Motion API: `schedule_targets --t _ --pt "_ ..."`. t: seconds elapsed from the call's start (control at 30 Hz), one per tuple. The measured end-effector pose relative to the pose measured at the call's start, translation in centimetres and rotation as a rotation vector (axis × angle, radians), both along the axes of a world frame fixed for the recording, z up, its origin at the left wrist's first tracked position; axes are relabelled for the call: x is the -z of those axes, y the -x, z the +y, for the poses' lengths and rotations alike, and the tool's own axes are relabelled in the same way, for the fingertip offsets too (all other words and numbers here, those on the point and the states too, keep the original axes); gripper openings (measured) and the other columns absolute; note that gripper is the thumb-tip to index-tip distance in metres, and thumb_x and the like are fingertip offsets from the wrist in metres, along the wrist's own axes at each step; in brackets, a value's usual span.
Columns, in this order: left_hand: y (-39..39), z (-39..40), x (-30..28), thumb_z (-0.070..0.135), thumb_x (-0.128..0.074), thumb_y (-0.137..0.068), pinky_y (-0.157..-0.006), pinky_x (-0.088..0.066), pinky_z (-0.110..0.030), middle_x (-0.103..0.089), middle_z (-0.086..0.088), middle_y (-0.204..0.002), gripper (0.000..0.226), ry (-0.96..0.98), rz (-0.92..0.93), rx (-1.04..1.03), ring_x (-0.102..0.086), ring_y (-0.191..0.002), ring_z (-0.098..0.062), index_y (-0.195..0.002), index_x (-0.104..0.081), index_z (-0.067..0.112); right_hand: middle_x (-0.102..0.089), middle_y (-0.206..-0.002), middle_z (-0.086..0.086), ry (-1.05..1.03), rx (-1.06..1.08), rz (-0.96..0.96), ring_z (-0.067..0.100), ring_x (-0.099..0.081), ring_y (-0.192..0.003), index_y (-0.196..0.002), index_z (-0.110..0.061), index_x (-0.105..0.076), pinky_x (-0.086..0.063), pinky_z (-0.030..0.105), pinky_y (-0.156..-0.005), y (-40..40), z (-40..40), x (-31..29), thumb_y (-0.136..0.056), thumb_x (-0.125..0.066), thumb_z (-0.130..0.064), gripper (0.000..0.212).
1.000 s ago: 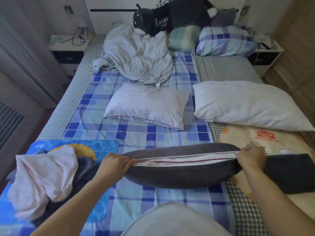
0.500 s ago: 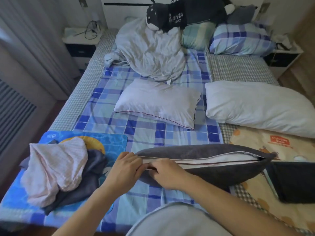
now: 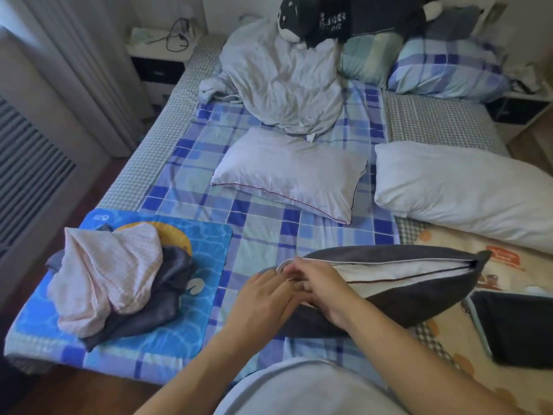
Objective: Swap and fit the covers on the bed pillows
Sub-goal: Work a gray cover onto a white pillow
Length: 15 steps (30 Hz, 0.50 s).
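Observation:
A pillow in a dark grey cover (image 3: 398, 307) lies across the near edge of the bed, its long opening gaping and showing the white pillow inside (image 3: 398, 272). My left hand (image 3: 263, 298) and my right hand (image 3: 320, 290) meet at the left end of that opening, fingers curled and pinching the cover's edge there. Two bare white pillows lie further up the bed: a smaller one (image 3: 293, 175) in the middle and a larger one (image 3: 466, 193) on the right.
A pile of pink and dark grey cloth (image 3: 119, 280) sits on a blue mat (image 3: 206, 265) at the near left. A crumpled grey duvet (image 3: 284, 82), a black plush toy (image 3: 335, 19) and plaid pillows (image 3: 449, 70) crowd the headboard. A dark folded cloth (image 3: 517, 327) lies at the right.
My right hand has travelled from the right end of the cover's opening to its left end, joining my left hand. The view has shifted closer and to the left.

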<state>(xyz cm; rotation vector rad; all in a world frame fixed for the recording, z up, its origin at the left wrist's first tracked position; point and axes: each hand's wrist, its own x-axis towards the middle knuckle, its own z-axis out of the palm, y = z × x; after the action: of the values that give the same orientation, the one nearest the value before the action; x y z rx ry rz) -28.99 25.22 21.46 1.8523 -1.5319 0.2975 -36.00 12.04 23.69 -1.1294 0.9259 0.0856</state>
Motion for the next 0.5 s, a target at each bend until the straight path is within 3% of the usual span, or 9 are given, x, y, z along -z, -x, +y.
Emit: schedule_targets --t 0.1,0.17,0.3,0.37,0.43,0.5 --pt "1.2 1.1 0.4 0.018 -0.068 -0.096 -0.062 -0.042 -0.032 -0.05 -0.002 -0.07 0.033 0.066 -0.058 0.093 -0.046 -0.064 -0.021 -0.069 -0.05 0.014 -0.065 -0.065 -0.001 0.074 -0.243 0.194 0.015 -0.06 -0.056 -0.084 -0.012 -0.072 -0.046 0.026 -0.054 -0.5 0.9 -1.6 -0.088 -0.062 -0.034 0.025" --pt "1.9 1.4 0.0 0.021 -0.071 -0.095 -0.067 -0.042 -0.032 -0.055 -0.003 -0.067 0.039 0.079 -0.124 0.111 -0.05 -0.065 -0.021 -0.061 -0.055 0.011 -0.072 -0.071 -0.003 0.113 -0.367 0.253 0.014 -0.068 -0.069 -0.09 -0.01 -0.076 -0.054 0.028 -0.063 -0.6 1.6 -2.4 -0.09 -0.064 -0.043 0.035" --pt "1.8 2.0 -0.3 0.032 -0.069 -0.096 -0.07 -0.04 -0.031 -0.057 0.001 -0.071 0.039 0.041 -0.13 0.093 -0.051 -0.072 -0.02 -0.064 -0.059 0.014 -0.063 -0.071 0.002 -0.023 -0.337 0.168 0.019 -0.061 -0.068 -0.089 -0.012 -0.072 -0.051 0.031 -0.062 -0.4 2.5 -2.4 -0.093 -0.064 -0.033 0.023" --pt "1.2 3.3 0.2 0.037 -0.063 -0.098 -0.079 -0.042 -0.032 -0.064 0.001 -0.088 0.031 -0.012 -0.019 0.037 -0.053 -0.085 -0.02 -0.079 -0.067 0.013 -0.06 -0.075 0.008 0.028 -0.291 0.107 0.02 -0.057 -0.072 -0.088 -0.013 -0.071 -0.049 0.039 -0.069 -0.5 3.1 -2.5 -0.088 -0.065 -0.035 0.022" --pt "0.4 5.3 0.7 0.037 -0.063 -0.095 -0.089 -0.045 -0.031 -0.058 0.001 -0.112 0.023 -0.035 0.229 -0.091 -0.054 -0.101 -0.018 -0.103 -0.062 0.016 -0.067 -0.078 0.013 0.129 -0.335 0.084 0.021 -0.057 -0.075 -0.086 -0.01 -0.069 -0.052 0.044 -0.075 -0.5 3.2 -2.9 -0.088 -0.061 -0.037 0.029" --pt "-0.4 7.4 1.2 0.036 -0.067 -0.088 -0.095 -0.048 -0.028 -0.05 0.008 -0.123 0.034 -0.041 0.521 -0.189 -0.056 -0.112 -0.014 -0.115 -0.053 0.023 -0.07 -0.078 0.009 0.131 -0.341 0.047 0.019 -0.058 -0.074 -0.088 -0.01 -0.063 -0.048 0.032 -0.068 -0.4 2.8 -3.3 -0.101 -0.053 -0.03 0.026"
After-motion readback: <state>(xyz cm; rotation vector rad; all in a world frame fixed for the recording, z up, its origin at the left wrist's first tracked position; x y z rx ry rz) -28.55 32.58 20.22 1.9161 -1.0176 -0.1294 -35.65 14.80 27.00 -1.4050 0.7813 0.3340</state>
